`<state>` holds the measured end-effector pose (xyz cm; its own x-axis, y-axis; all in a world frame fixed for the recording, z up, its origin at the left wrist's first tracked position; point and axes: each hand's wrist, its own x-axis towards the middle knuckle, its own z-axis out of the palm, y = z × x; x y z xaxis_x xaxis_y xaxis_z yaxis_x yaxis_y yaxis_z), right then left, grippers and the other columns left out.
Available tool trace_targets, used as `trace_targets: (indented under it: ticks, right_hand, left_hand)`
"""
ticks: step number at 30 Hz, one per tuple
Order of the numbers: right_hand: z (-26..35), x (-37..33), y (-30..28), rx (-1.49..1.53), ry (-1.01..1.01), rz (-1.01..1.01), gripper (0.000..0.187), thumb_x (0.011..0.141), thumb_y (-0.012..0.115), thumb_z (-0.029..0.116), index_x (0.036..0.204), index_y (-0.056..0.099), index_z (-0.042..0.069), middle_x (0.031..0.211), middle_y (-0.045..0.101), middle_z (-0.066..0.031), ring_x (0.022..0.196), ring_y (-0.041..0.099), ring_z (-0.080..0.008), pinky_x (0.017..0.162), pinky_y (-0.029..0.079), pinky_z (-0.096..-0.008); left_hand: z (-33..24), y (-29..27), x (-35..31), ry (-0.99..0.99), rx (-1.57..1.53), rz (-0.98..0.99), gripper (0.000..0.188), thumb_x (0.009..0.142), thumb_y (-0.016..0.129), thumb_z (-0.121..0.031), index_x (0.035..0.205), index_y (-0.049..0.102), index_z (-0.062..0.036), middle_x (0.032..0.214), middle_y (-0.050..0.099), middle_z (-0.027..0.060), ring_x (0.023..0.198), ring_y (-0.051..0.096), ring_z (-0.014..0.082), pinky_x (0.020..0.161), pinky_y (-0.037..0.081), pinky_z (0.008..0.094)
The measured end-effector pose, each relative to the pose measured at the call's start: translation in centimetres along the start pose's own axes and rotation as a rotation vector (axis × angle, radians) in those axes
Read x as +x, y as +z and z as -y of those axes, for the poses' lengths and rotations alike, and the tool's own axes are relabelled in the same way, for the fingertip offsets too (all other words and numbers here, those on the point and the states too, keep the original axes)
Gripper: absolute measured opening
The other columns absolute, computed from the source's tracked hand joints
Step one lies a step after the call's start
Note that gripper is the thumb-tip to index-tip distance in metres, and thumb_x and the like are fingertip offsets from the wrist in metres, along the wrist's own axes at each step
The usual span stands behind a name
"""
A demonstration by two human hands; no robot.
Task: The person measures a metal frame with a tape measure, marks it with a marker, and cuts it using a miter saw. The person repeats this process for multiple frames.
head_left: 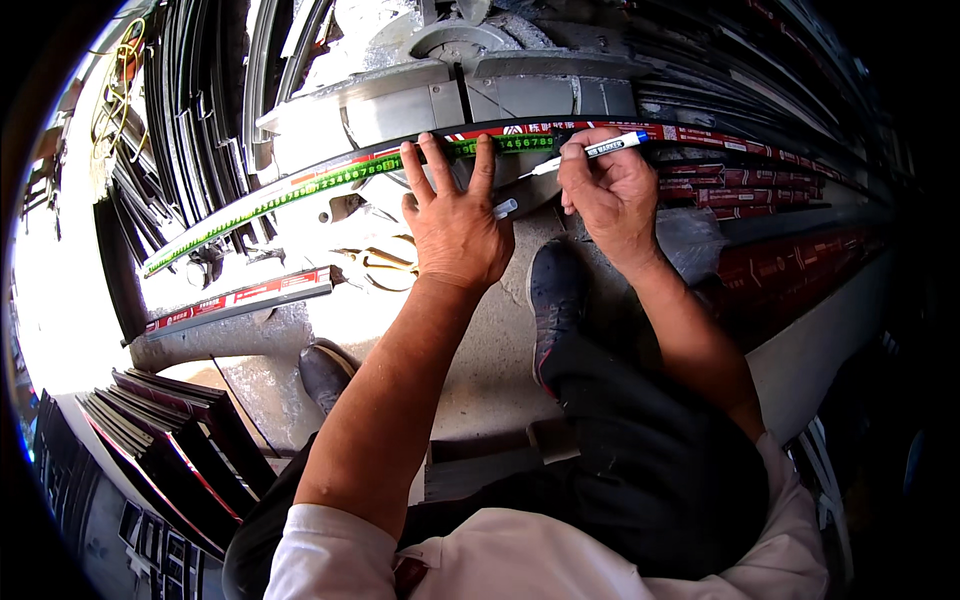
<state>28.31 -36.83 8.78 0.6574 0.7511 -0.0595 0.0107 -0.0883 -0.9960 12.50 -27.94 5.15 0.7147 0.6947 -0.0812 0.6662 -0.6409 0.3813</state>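
Long profile [700,136]: smooth, dark, faced with red-and-white printed film. Along its near edge, tape measure blade [330,181]: smooth, green, bright sheen toward left end. By same edge, marker [612,146]: smooth white plastic, blue end. Pen cap [506,209]: translucent plastic. Beyond profile's far edge, plate [395,95]: dull grey metal. Floor [480,390]: matt, rough, concrete-like. Trousers [650,470]: matt black cloth. Shirt [510,560]: pale cloth.
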Motion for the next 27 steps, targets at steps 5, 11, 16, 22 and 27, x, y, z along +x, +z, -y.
trace_targets:
  ticks: [5, 11, 16, 22, 27]
  right_hand:
    - [0.8, 4.7, -0.7, -0.071, -0.060, 0.116, 0.010, 0.102, 0.071, 0.011, 0.106, 0.067, 0.002, 0.079, 0.070, -0.0003, 0.071, 0.065, -0.0033, 0.064, 0.052, -0.0219]
    - [-0.5, 8.1, -0.1, -0.146, -0.027, 0.384, 0.018, 0.101, 0.074, 0.019, 0.110, 0.072, 0.004, 0.088, 0.072, -0.0003, 0.082, 0.067, -0.0057, 0.072, 0.056, -0.0247]
    - [-0.8, 8.8, 0.7, -0.240, -0.031, 0.483, 0.017, 0.103, 0.072, 0.018, 0.113, 0.071, 0.004, 0.090, 0.069, 0.0020, 0.084, 0.063, -0.0045, 0.075, 0.053, -0.0236]
    - [-1.2, 9.2, 0.7, -0.342, -0.050, 0.529, 0.018, 0.103, 0.072, 0.018, 0.114, 0.070, 0.004, 0.092, 0.067, 0.0032, 0.087, 0.061, -0.0041, 0.077, 0.052, -0.0238]
    - [-1.3, 9.1, 0.7, -0.376, -0.066, 0.563, 0.016, 0.103, 0.071, 0.018, 0.113, 0.070, 0.005, 0.092, 0.067, 0.0029, 0.087, 0.061, -0.0047, 0.078, 0.053, -0.0243]
  left_hand:
    - [-0.2, -0.2, 0.1, -0.009, 0.019, 0.017, 0.087, 0.087, 0.072, -0.031, 0.166, 0.037, -0.0272, 0.168, 0.017, 0.0397, 0.155, 0.016, 0.0624, 0.115, 0.034, 0.0689]
    - [-0.3, -0.2, 0.2, -0.010, 0.040, 0.034, 0.085, 0.089, 0.072, -0.033, 0.166, 0.037, -0.0277, 0.167, 0.017, 0.0396, 0.155, 0.016, 0.0629, 0.117, 0.033, 0.0681]
    - [-0.1, 0.1, 0.1, 0.000, 0.026, -0.007, 0.089, 0.084, 0.073, -0.030, 0.165, 0.037, -0.0256, 0.169, 0.016, 0.0391, 0.156, 0.015, 0.0605, 0.111, 0.036, 0.0703]
    - [-0.1, 0.2, 0.1, 0.000, 0.032, -0.004, 0.089, 0.084, 0.072, -0.030, 0.166, 0.036, -0.0254, 0.169, 0.016, 0.0389, 0.157, 0.015, 0.0604, 0.112, 0.035, 0.0702]
    - [-0.1, 0.2, 0.1, -0.001, 0.039, -0.003, 0.090, 0.085, 0.072, -0.031, 0.167, 0.035, -0.0250, 0.169, 0.016, 0.0388, 0.157, 0.015, 0.0603, 0.112, 0.035, 0.0701]
